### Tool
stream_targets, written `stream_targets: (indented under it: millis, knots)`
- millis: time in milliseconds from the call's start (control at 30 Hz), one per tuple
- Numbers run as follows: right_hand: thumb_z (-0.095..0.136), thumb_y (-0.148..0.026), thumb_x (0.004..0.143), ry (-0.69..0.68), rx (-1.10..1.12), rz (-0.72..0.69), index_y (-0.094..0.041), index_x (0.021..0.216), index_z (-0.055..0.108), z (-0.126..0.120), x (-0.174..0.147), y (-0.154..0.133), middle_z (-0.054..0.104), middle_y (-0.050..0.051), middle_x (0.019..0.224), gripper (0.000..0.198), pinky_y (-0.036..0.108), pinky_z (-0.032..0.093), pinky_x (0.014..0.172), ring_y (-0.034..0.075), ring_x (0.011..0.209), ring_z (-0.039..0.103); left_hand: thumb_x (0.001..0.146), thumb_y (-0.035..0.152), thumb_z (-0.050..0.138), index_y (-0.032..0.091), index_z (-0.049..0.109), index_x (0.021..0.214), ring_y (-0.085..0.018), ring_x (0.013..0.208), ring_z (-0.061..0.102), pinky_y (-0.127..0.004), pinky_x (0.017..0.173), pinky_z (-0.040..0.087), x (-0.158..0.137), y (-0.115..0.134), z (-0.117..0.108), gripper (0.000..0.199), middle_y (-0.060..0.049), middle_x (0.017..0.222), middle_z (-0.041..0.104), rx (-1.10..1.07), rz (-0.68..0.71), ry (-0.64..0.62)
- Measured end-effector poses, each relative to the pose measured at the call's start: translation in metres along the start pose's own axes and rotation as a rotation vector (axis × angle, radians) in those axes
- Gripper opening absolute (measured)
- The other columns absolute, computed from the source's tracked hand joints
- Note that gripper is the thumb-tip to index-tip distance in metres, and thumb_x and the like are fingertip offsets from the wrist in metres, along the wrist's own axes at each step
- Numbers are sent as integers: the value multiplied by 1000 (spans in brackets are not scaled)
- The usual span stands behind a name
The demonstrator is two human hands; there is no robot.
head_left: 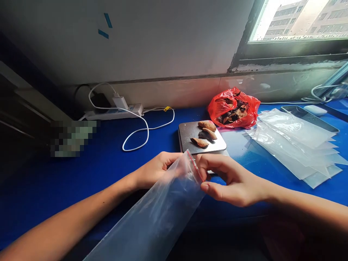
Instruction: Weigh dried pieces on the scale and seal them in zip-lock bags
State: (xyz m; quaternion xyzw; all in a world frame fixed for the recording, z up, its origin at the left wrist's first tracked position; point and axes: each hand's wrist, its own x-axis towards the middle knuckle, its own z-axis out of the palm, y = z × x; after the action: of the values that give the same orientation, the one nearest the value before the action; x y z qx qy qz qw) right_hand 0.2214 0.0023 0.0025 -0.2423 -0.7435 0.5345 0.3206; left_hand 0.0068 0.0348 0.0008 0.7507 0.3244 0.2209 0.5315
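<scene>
A clear zip-lock bag [160, 210] with a red line along its seal hangs between my two hands, its body slanting down to the lower left. My left hand [154, 168] grips the bag near its top, partly seen through the plastic. At the right end of the red seal, my right hand [228, 179] pinches the bag's edge between thumb and fingers. Just beyond my hands is a digital scale [187, 136] with a steel top. Several brown, rough-skinned dried pieces [208, 133] rest on its plate.
Behind the scale a red plastic bag [233, 108] holds more dark dried pieces. Several flat clear bags [299, 141] fan out at right, partly over a dark phone-like slab [312, 117]. A power strip [114, 113] with a looping white cable [148, 134] lies along the wall.
</scene>
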Motion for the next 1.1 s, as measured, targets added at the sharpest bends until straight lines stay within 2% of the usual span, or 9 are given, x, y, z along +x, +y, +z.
stream_targets:
  millis: [100, 200, 367, 467, 567, 733, 900, 1067, 1100]
  knots:
    - [59, -18, 83, -60, 130, 42, -16, 84, 53, 0, 2, 2, 58, 1, 83, 7, 22, 43, 68, 10, 74, 52, 92, 38, 55, 16, 68, 81, -20, 76, 66, -31, 70, 53, -1, 0, 2, 28, -6, 79, 70, -124, -65, -134]
    - [60, -22, 85, -166, 174, 110, -15, 94, 57, -1, 2, 1, 61, 4, 91, 13, 25, 48, 74, 12, 80, 57, 87, 38, 63, 17, 67, 78, -22, 77, 67, -31, 70, 53, -3, 1, 5, 24, -5, 76, 70, -188, -109, -120]
    - [66, -29, 82, -239, 82, 104, -19, 133, 54, -8, -3, -10, 63, 7, 108, 53, 31, 48, 88, 18, 99, 59, 86, 32, 63, 18, 66, 86, -20, 77, 68, -29, 68, 53, -4, 3, 4, 15, -3, 79, 71, -239, -158, -136]
    - [73, -35, 79, -254, -67, 95, -26, 148, 38, -10, -8, -15, 58, 9, 125, 78, 33, 47, 91, 23, 107, 59, 82, 30, 67, 18, 64, 85, -17, 72, 65, -26, 63, 51, -1, 6, 0, 13, -1, 77, 69, -186, -156, -14]
    - [75, -37, 76, -249, -104, 111, -25, 150, 31, -9, -10, -13, 59, 10, 123, 87, 35, 48, 91, 24, 105, 60, 86, 38, 63, 19, 65, 81, -15, 66, 63, -25, 59, 50, -2, 12, -11, 21, -1, 75, 67, -96, -127, 127]
    - [60, -27, 90, -183, 43, 162, -26, 152, 17, -3, -6, -4, 64, 4, 97, 75, 31, 50, 83, 16, 90, 62, 89, 55, 57, 24, 69, 94, -20, 75, 67, -31, 67, 56, -22, 24, -48, 34, -5, 81, 69, 10, 60, 323]
    - [58, -28, 92, -15, 66, 248, -31, 148, 25, -4, -3, 4, 61, 0, 87, 65, 29, 49, 74, 14, 81, 61, 86, 62, 56, 29, 70, 105, -23, 73, 69, -37, 65, 60, -44, 34, -76, 40, -6, 83, 71, 216, 260, 310]
    - [59, -31, 91, 86, 166, 292, -30, 147, 22, 0, 5, -3, 64, 4, 93, 67, 34, 50, 76, 17, 85, 63, 87, 42, 63, 25, 63, 115, -27, 100, 66, -45, 91, 53, -41, 35, -44, 33, -5, 105, 69, 878, 418, 779]
    - [60, -31, 91, 76, 189, 282, -30, 146, 22, 1, 8, -5, 64, 4, 94, 67, 35, 50, 76, 18, 86, 63, 88, 47, 60, 22, 59, 121, -30, 110, 61, -50, 97, 49, -39, 33, -33, 41, -7, 114, 66, 966, 492, 773]
